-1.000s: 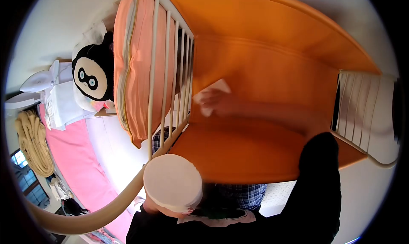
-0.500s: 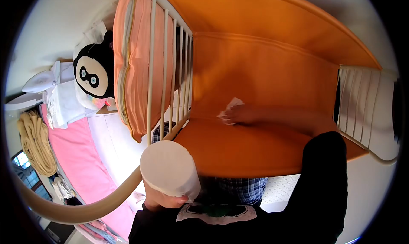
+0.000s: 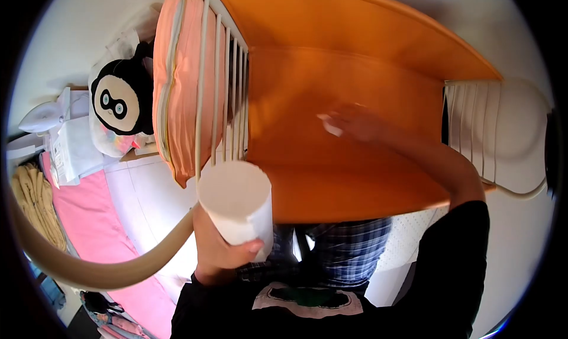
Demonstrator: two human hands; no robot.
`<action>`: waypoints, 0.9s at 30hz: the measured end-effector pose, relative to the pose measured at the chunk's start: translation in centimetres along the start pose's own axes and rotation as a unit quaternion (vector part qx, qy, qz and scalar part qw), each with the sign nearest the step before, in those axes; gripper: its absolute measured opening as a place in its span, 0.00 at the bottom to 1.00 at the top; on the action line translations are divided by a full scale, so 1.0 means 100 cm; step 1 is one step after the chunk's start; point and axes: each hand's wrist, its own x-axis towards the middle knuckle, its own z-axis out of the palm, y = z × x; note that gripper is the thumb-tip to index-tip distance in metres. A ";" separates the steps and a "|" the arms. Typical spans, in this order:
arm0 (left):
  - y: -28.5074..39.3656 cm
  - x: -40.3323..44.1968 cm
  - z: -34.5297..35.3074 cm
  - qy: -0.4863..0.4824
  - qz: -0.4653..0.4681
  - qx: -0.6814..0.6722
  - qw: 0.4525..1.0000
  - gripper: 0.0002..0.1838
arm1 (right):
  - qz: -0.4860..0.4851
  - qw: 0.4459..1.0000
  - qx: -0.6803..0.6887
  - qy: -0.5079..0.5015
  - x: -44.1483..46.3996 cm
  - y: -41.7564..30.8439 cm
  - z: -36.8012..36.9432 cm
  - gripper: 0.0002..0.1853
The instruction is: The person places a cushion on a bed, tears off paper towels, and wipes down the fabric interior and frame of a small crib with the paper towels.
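My left hand (image 3: 218,247) is wrapped round a white paper roll (image 3: 235,191), held upright in front of my body, with the thumb on its near side. My right hand (image 3: 358,123) reaches over an orange padded seat (image 3: 290,96) with a crumpled white tissue (image 3: 329,125) in its fingers. The hand and tissue look slightly blurred, low against the orange surface; I cannot tell how firmly they touch it. An orange front panel (image 3: 355,191) lies between that hand and my legs.
Pale metal bars (image 3: 201,90) flank the seat on the left, with a pink cushion (image 3: 177,102) against them. A curved beige armrest (image 3: 118,274) sweeps past my left side. Further left are a black plush toy (image 3: 121,102), a pink cloth (image 3: 89,209) and white packages (image 3: 74,143).
My right hand has moved with the tissue, away from me and slightly right across the orange seat. My left hand still holds the roll, and the whole view has shifted a little.
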 end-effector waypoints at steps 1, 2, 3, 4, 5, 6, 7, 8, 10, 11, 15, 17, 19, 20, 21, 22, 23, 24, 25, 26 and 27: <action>0.000 -0.001 -0.001 0.000 -0.004 0.013 1.000 0.44 | -0.148 0.959 -0.204 0.131 0.018 -0.010 0.008 0.23; 0.000 -0.002 -0.001 0.002 -0.001 0.012 1.000 0.44 | -0.138 0.963 -0.188 0.138 0.045 -0.021 0.016 0.24; 0.001 -0.002 -0.001 -0.001 0.000 0.024 1.000 0.44 | -0.129 0.965 -0.175 0.146 0.074 -0.034 0.021 0.24; 0.001 -0.001 -0.001 -0.003 0.002 0.036 0.999 0.44 | -0.177 0.952 -0.170 0.184 0.100 -0.050 0.024 0.24; 0.000 -0.002 -0.001 0.002 0.008 0.036 0.999 0.44 | -0.226 0.935 -0.163 0.219 0.117 -0.062 0.031 0.24; -0.001 -0.002 -0.001 0.006 0.012 0.038 0.999 0.44 | -0.233 0.932 -0.168 0.223 0.128 -0.064 0.041 0.24; -0.002 -0.001 -0.002 0.010 0.016 0.042 0.999 0.44 | -0.265 0.937 -0.176 0.144 0.140 -0.061 0.054 0.24; -0.004 -0.001 -0.003 0.016 0.026 0.046 0.998 0.44 | -0.295 0.936 -0.183 0.064 0.151 -0.057 0.066 0.24; -0.005 -0.001 -0.008 0.007 0.032 0.074 0.997 0.44 | -0.327 0.919 -0.184 0.124 0.157 -0.040 0.092 0.24; 0.000 0.000 -0.005 0.007 0.020 0.069 0.997 0.43 | -0.350 0.904 -0.176 0.172 0.155 -0.031 0.097 0.25; 0.016 0.008 0.016 0.027 0.006 0.132 0.991 0.42 | -0.276 0.944 -0.142 0.111 0.134 -0.013 0.081 0.26; 0.022 0.009 0.035 0.069 -0.002 0.134 0.989 0.42 | -0.146 0.976 -0.118 0.110 0.105 0.011 0.084 0.34; 0.028 0.010 0.053 0.105 0.000 0.134 0.985 0.43 | -0.133 0.979 -0.118 0.104 0.063 0.051 0.089 0.34; 0.031 0.011 0.062 0.103 0.001 0.139 0.985 0.43 | -0.120 0.979 -0.128 0.099 0.044 0.075 0.089 0.35; 0.033 0.012 0.070 0.100 0.020 0.132 0.986 0.42 | -0.107 0.980 -0.138 0.094 0.028 0.095 0.088 0.35; 0.033 0.013 0.082 0.096 0.040 0.126 0.987 0.42 | -0.039 0.991 -0.121 0.051 0.001 0.094 0.068 0.34; 0.032 0.016 0.093 0.093 0.043 0.113 0.988 0.41 | 0.029 0.995 -0.101 0.003 -0.026 0.089 0.046 0.33; 0.033 0.018 0.101 0.064 0.030 0.146 0.987 0.38 | 0.024 0.994 -0.105 0.020 -0.049 0.120 0.059 0.32; 0.032 0.023 0.111 0.059 0.006 0.172 0.983 0.36 | 0.016 0.993 -0.112 0.032 -0.072 0.148 0.069 0.31; 0.029 0.028 0.121 0.056 -0.015 0.197 0.979 0.35 | 0.013 0.993 -0.112 0.024 -0.089 0.157 0.066 0.31; 0.023 0.032 0.128 0.062 -0.036 0.203 0.977 0.31 | 0.033 0.995 -0.092 0.032 -0.103 0.163 0.060 0.30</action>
